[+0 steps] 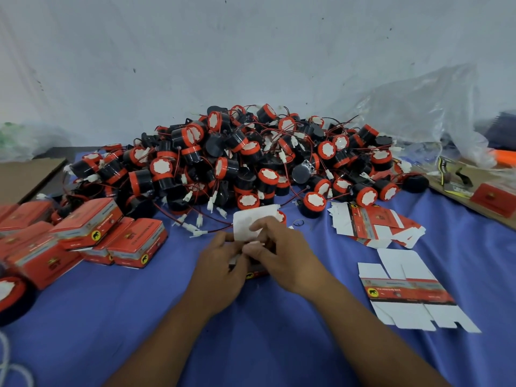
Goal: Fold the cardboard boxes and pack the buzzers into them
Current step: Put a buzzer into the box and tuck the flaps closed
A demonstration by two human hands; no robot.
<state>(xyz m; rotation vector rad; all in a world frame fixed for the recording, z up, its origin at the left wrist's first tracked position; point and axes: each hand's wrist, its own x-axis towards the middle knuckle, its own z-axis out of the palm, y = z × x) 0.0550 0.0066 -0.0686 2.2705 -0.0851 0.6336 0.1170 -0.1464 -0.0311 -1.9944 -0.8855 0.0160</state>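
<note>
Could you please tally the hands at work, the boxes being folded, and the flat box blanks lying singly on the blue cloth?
Hands at work: 2, the left hand and the right hand
Box being folded: 1
Flat blank lying alone: 1
Total: 4

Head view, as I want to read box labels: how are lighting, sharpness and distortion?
Head view: soft, even light, no harsh shadows or glare; wide-angle bending toward the edges; the left hand, right hand and the box they fold look slightly blurred; print on the flat box is too soft to read.
</note>
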